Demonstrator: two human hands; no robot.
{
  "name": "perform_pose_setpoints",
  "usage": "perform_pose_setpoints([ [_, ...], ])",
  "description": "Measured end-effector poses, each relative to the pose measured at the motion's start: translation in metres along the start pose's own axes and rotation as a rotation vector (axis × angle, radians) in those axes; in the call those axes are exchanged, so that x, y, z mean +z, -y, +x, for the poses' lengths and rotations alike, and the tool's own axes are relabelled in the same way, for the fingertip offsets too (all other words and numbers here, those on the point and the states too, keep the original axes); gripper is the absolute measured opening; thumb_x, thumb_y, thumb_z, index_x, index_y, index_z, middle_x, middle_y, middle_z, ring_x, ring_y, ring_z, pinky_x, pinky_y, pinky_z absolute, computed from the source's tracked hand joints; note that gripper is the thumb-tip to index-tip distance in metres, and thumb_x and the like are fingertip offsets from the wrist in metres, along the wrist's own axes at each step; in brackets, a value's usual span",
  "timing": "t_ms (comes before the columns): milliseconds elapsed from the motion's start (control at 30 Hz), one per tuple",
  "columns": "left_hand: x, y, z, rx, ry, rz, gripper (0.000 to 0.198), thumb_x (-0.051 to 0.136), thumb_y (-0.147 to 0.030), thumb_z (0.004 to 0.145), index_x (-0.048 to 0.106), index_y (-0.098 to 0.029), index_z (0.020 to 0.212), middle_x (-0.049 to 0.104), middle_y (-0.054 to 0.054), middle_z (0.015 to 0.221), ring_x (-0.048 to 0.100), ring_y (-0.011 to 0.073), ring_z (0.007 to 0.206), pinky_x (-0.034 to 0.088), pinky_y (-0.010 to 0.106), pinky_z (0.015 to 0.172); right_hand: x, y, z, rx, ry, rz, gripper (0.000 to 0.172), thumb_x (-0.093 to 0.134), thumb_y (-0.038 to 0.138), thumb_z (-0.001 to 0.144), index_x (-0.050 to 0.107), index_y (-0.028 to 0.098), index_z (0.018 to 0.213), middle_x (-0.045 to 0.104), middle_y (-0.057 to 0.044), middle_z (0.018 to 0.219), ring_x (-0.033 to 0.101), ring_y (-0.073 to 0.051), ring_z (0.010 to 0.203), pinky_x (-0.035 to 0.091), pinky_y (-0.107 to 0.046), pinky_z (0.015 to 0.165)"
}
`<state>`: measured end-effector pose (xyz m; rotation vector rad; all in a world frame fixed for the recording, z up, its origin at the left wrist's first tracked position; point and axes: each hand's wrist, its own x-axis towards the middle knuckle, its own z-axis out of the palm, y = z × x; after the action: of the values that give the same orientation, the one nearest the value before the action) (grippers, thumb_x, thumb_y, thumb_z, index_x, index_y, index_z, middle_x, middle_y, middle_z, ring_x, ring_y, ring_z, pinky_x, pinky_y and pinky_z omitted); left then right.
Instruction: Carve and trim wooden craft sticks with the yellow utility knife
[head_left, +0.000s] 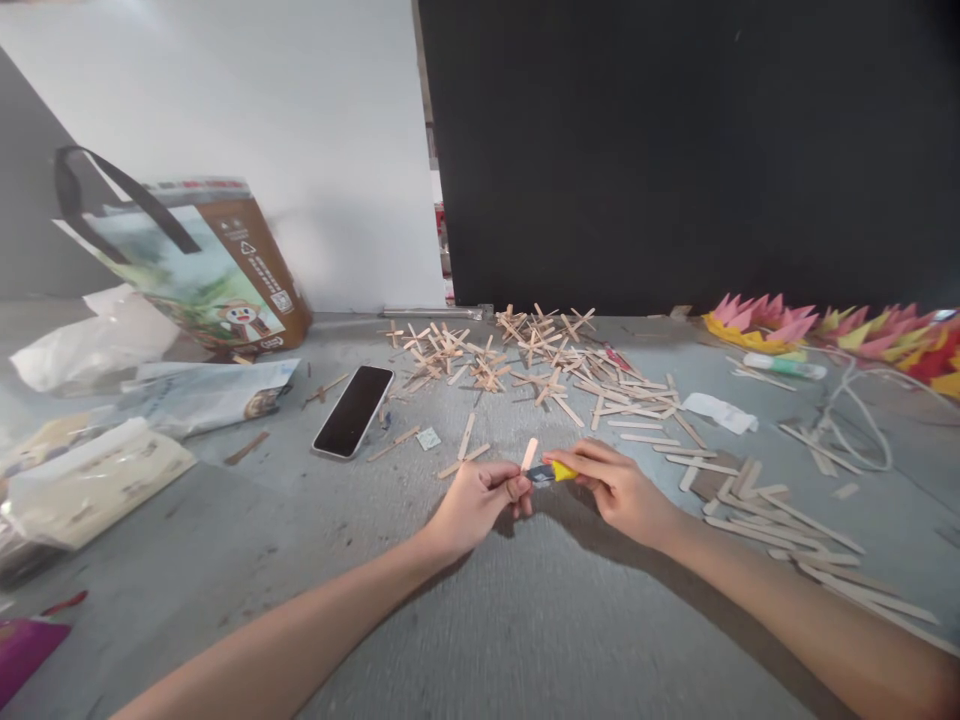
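Note:
My left hand [480,500] is closed in a pinch on a wooden craft stick [530,454], which points up and away from the fingers. My right hand [619,485] grips a small yellow and dark grey object [562,471] whose flat grey end reaches the stick beside my left fingertips. I cannot tell whether it is a glue tube or a cutter. Just beyond my left hand lie two crossed craft sticks [466,440]. Farther back is a heap of sticks joined in crosses [487,365]. Loose craft sticks [780,520] are spread to the right.
A phone [354,412] lies left of the heap. A brown printed bag [217,265] stands behind plastic packets [112,480] at the left. Pink and yellow paper crowns [761,325], a glue stick [784,366], a white cable [855,400] and crumpled tissue [720,412] lie at the right.

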<state>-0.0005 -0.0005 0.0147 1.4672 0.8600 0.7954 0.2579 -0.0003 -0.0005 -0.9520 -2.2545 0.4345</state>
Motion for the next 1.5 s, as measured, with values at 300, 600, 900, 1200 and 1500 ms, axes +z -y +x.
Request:
perform_pose_setpoints([
  [300,0.0012,-0.0027,-0.0026,0.031,0.006,0.000,0.049,0.063,-0.054,0.097,0.070,-0.015,0.069,0.067,0.005,0.068,0.055,0.0120,0.062,0.041,0.023,0.059,-0.0012,0.0001,-0.0013,-0.001,0.006,-0.009,0.065,0.040,0.000,0.095,0.056,0.031,0.150,0.065,-0.008,0.106,0.062,-0.021,0.096,0.058,-0.033,0.081],
  [600,0.0027,0.0011,-0.0018,0.032,0.024,-0.045,0.051,0.065,-0.060,0.094,0.070,-0.014,0.071,0.067,0.006,0.068,0.055,0.0121,0.060,0.043,0.024,0.058,-0.0002,0.0000,-0.0020,-0.008,-0.004,-0.011,0.065,0.039,0.000,0.095,0.057,0.032,0.148,0.066,-0.009,0.110,0.063,-0.021,0.099,0.058,-0.035,0.084],
  [900,0.0027,0.0023,-0.0011,0.045,0.014,-0.052,0.050,0.064,-0.059,0.094,0.072,-0.014,0.073,0.070,0.006,0.070,0.056,0.0113,0.059,0.044,0.023,0.058,-0.0005,0.0014,-0.0006,0.005,-0.039,-0.016,0.054,0.040,0.004,0.099,0.063,0.029,0.140,0.069,-0.009,0.110,0.065,-0.021,0.098,0.059,-0.036,0.083],
  [1200,0.0028,0.0017,-0.0033,0.048,0.006,-0.088,0.043,0.065,-0.053,0.096,0.073,-0.014,0.079,0.071,0.006,0.073,0.055,0.0111,0.061,0.043,0.023,0.060,0.0006,0.0011,-0.0007,0.002,-0.028,0.025,0.057,0.039,0.003,0.098,0.060,0.030,0.144,0.067,-0.009,0.113,0.064,-0.021,0.100,0.058,-0.035,0.084],
  [1500,0.0026,0.0015,-0.0014,0.050,0.045,-0.113,0.047,0.066,-0.056,0.094,0.069,-0.013,0.075,0.067,0.005,0.070,0.056,0.0110,0.062,0.045,0.023,0.064,0.0008,0.0006,-0.0005,-0.045,-0.044,-0.032,0.065,0.040,-0.001,0.095,0.058,0.031,0.147,0.067,-0.008,0.109,0.064,-0.022,0.098,0.056,-0.035,0.085],
])
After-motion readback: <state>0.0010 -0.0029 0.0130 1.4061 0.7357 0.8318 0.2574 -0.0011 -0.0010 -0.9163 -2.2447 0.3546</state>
